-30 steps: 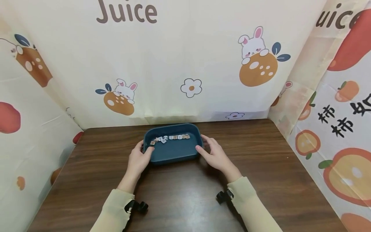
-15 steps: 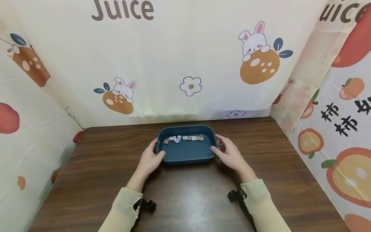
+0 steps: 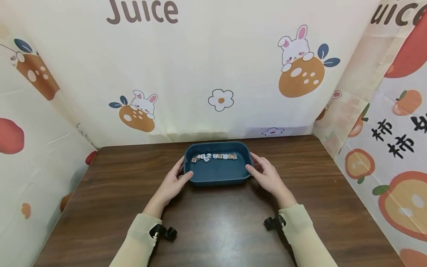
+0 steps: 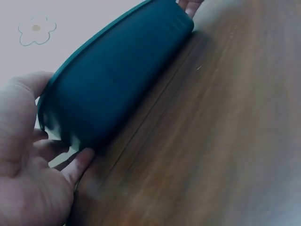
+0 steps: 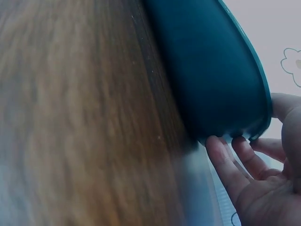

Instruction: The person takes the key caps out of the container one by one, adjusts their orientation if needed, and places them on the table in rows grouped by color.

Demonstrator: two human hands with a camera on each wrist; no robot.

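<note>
A dark teal rectangular tray [image 3: 217, 180] stands on the brown wooden table [image 3: 213, 222], near its far edge. A row of several small tiles [image 3: 215, 157] lies along the tray's far inner wall. My left hand [image 3: 173, 181] grips the tray's left end, thumb at the rim and fingers round the corner. My right hand [image 3: 265, 176] grips the right end the same way. The left wrist view shows the tray's outer wall [image 4: 117, 80] with the left hand [image 4: 28, 179] curled at its end. In the right wrist view, the right hand's fingers [image 5: 235, 165] lie under the tray's end [image 5: 207, 70].
Cream cloth walls printed with rabbits, oranges and "Juice" close off the back [image 3: 213, 74], left [image 3: 30, 148] and right [image 3: 383, 148] of the table. Bare dark wood lies in front of the tray and to both sides. A small black clip sits at each cuff.
Both hands have slid the tray to the right across the table, then slightly farther back. The tiles have kept their row along the far wall.
</note>
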